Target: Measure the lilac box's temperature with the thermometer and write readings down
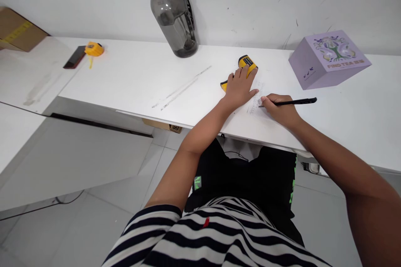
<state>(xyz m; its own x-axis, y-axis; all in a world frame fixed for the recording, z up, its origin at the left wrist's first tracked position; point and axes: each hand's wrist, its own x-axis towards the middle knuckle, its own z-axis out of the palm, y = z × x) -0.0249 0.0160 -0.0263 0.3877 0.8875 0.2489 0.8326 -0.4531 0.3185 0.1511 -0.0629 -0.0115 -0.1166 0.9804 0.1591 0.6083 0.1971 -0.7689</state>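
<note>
Writing: we judge this to be the step in hand, small marks being put on the white desk (pixel 344 121) itself, right of the frame's centre.
Pen: we have the black pen (pixel 297 102) in our right hand (pixel 280 109), pinched narrow between thumb and fingers, its tip at the desk and its tail pointing to the right of the frame.
Faint marks: we see these grey marks (pixel 257 96) between our two hands, too small to read.
Yellow-and-black tool: we have our left hand (pixel 238 90) laid wide across the tool (pixel 249 63), just above and right of the frame's centre, thumb spread out beside the marks; both its ends show, the middle is covered.
Next stroke: in our judgement it calls for a light, steady pen tip, the left hand's weight kept on the tool, and the right hand's edge clear of the grey marks, which could smear.
Around us: water bottle (pixel 173 21) at upper centre, purple box (pixel 328 60) at upper right, orange tape measure (pixel 94 49) at upper left.
</note>
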